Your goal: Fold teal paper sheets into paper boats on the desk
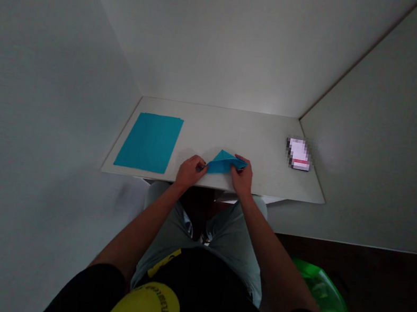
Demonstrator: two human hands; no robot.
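A small folded blue paper is held between both hands just above the front part of the white table. One triangular flap points up at its far side. My left hand is closed, its fingers pinching the paper's left corner. At the other end my right hand grips the right side, thumb on the near face and fingers behind. Some of the fingertips are hidden by the paper.
Several flat blue sheets lie stacked at the left of the white table. A phone with a blurred screen rests near the right edge. Walls enclose the table at left, back and right. A green plastic bag sits on the dark floor.
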